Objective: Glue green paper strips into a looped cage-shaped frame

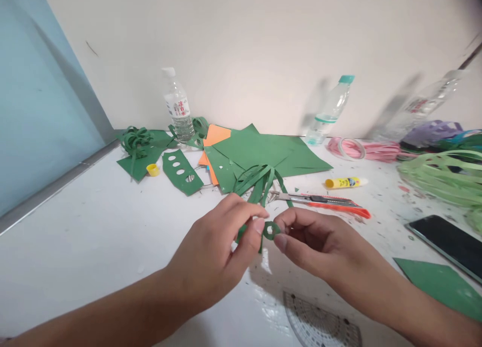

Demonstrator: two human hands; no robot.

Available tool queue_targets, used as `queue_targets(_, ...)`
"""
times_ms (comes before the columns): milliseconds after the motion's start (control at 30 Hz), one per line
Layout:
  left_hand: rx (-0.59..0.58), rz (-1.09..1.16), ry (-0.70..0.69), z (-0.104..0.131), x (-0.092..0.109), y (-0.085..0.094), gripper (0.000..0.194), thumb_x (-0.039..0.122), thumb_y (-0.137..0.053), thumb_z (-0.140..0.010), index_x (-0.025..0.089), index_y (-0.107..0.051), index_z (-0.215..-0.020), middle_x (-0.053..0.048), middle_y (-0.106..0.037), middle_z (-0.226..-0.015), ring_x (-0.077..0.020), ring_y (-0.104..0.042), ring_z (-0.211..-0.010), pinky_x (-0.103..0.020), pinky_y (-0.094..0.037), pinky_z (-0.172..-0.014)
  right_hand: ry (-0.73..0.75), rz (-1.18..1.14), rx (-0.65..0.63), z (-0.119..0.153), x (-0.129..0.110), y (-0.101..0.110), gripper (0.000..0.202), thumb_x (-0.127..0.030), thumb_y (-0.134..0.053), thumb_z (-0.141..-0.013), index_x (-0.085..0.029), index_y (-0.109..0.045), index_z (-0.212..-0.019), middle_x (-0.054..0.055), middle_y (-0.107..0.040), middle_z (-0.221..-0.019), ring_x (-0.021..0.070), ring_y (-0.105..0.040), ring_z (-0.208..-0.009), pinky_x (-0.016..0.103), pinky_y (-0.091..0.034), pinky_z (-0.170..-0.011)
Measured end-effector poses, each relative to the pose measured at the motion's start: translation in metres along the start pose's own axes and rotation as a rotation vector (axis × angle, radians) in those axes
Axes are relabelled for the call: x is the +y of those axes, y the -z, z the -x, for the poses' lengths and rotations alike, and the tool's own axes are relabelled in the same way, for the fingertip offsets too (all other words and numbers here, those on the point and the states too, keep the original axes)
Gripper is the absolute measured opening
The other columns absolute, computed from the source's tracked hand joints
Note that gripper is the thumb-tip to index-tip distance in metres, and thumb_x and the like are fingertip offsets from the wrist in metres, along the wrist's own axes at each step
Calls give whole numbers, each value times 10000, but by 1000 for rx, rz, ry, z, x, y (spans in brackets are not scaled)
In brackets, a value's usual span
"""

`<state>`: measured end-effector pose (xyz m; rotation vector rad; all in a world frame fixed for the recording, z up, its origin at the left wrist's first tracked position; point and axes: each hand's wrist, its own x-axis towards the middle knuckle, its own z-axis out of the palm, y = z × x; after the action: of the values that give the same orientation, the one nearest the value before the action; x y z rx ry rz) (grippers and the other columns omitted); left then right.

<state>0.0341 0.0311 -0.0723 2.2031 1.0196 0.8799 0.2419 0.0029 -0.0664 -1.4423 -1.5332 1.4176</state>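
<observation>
Between my two hands is a small green paper ring [271,230] with a hole in its middle. My right hand [312,239] pinches the ring's right edge between thumb and finger. My left hand [222,239] is closed, thumb against fingers, on a green paper strip partly hidden behind it. A bunch of curled green paper strips [259,179] lies just beyond my fingertips. Right behind my right hand rest a red-handled cutter [335,201] and a pair of scissors [350,209], partly overlapping.
Green sheets [263,148] and orange paper [218,134] lie at the back. A punched green piece [183,172], yellow cap [152,169] and bottle [178,108] stand left. A glue stick [344,183], phone [448,241] and pink strips [380,151] are right; a protractor [320,319] lies in front.
</observation>
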Motion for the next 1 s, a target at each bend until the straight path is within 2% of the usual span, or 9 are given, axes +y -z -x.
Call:
queue_targets(100,-42,36,11,-1,-2,0,152,218,-504,-1029,221,-636,-955,28,-559,-873,-86,-518,-685,-201,-407,-569,5,-16,-4,-2,3,1,169,-416,-619,-930,-250,-620,-896,-23,-509,-759,149,-368,-660,295,-277,-569)
queue_targets(233,-23,76,27,-3,-1,0,113,178,-540,-980,218,-592,-888,30,-545,-867,-90,-505,-701,-187,-398,-562,-7,-30,-11,-4,6,1,160,-412,-610,-959,-260,-601,-912,-51,-447,-683,142,-327,-620,292,-251,-551)
queue_targets(433,-55,139,58,-4,-1,-1,146,219,-522,-1009,219,-579,-875,40,-536,-837,-93,-487,-685,-210,-413,-600,-4,-53,-72,-4,7,0,162,-416,-613,-972,-257,-621,-946,-39,-503,-743,140,-319,-631,302,-265,-567)
queue_targets(733,-65,160,76,-4,-3,-2,146,237,-523,-1014,219,-565,-875,42,-532,-820,-100,-485,-695,-226,-404,-602,16,-34,14,-4,2,4,177,-432,-629,-954,-257,-627,-926,-70,-406,-636,130,-286,-578,274,-247,-511)
queue_targets(900,-61,189,110,-3,-4,-2,98,265,-527,-1024,252,-623,-1008,45,-571,-861,-103,-527,-740,-216,-431,-631,23,35,29,-4,3,2,178,-420,-617,-941,-246,-631,-904,-36,-508,-715,144,-384,-641,288,-304,-564)
queue_targets(1000,-75,205,106,-3,-3,-2,93,262,-533,-1024,253,-617,-986,47,-580,-872,-102,-534,-756,-212,-439,-651,14,54,23,-3,5,2,169,-406,-621,-934,-243,-632,-891,-35,-511,-710,147,-392,-645,293,-306,-572)
